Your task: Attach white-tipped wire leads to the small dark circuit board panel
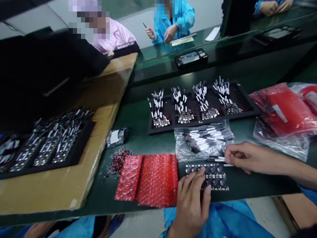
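Note:
On the green table in front of me lies a dark panel of small circuit boards [218, 177]. My left hand [192, 201] rests over the panel's left part, fingers stretched and apart, holding nothing that I can see. My right hand [244, 157] pinches a thin black-and-white strip [218, 159] just above the panel's far right corner. A second white strip [229, 165] shows under those fingers. Right behind them, a clear plastic bag [183, 145] contains many similar strips [206, 137]. Red bubble wrap [157, 180] lies folded left of my left hand.
Behind the bag stands a black divided tray [247, 102] with bundles of boards and strips. Red packages [289, 109] lie right. Tiny loose parts [119, 160] and a small silvery bag [116, 137] lie left, near cardboard [104, 132] carrying another filled tray [84, 145]. Co-workers sit opposite.

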{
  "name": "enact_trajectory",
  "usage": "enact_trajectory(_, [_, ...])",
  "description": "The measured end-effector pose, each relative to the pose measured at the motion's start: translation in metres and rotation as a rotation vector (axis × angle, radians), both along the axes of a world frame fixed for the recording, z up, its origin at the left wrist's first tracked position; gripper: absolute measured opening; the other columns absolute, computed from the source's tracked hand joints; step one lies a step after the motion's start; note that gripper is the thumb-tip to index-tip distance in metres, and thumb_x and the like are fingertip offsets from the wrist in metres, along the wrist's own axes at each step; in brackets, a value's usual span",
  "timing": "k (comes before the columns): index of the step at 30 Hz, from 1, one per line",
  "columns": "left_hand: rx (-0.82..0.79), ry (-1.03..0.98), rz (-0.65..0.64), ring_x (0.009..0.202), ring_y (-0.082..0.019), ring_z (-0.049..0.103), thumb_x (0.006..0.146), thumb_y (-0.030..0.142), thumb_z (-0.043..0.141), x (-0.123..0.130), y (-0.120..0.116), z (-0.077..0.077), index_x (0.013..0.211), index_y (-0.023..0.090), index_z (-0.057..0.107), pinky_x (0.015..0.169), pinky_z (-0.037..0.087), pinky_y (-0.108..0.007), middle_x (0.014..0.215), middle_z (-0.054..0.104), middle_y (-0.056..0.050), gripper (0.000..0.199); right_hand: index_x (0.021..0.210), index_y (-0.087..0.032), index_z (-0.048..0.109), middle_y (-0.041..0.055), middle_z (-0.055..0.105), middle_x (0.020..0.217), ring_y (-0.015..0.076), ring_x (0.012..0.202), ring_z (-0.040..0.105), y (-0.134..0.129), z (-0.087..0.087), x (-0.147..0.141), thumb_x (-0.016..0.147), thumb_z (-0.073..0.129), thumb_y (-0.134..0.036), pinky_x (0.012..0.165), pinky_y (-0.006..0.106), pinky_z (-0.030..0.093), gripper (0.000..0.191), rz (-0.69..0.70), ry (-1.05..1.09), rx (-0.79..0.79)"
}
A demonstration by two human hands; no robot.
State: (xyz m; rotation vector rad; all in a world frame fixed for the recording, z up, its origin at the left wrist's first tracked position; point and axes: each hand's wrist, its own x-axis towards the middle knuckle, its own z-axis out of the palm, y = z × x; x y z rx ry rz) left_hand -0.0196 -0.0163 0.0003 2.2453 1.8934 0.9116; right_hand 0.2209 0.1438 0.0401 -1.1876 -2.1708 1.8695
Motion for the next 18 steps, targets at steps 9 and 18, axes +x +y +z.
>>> enact_trajectory(9, [0.004,0.108,-0.078,0.106,-0.017,0.069,0.096,0.037,0.055,0.006,0.003,0.004,0.11,0.028,0.064,0.085,0.061,-0.033,0.123,0.07,0.003,0.019,0.086,-0.023,0.061,0.0024,0.078,0.067,0.0225,0.067,0.073,-0.013,0.0,0.0,0.098,0.055,-0.029,0.062,0.029,0.046,0.015,0.003,-0.016,-0.095])
enact_trajectory(18, [-0.008,0.087,-0.132,0.107,-0.013,0.066,0.097,0.035,0.056,0.008,0.005,0.004,0.111,0.023,0.061,0.086,0.057,-0.031,0.126,0.069,0.001,0.019,0.087,-0.023,0.061,0.0022,0.079,0.068,0.0216,0.066,0.072,-0.012,-0.006,0.001,0.1,0.055,-0.029,0.061,0.028,0.045,0.016,0.005,-0.025,-0.093])
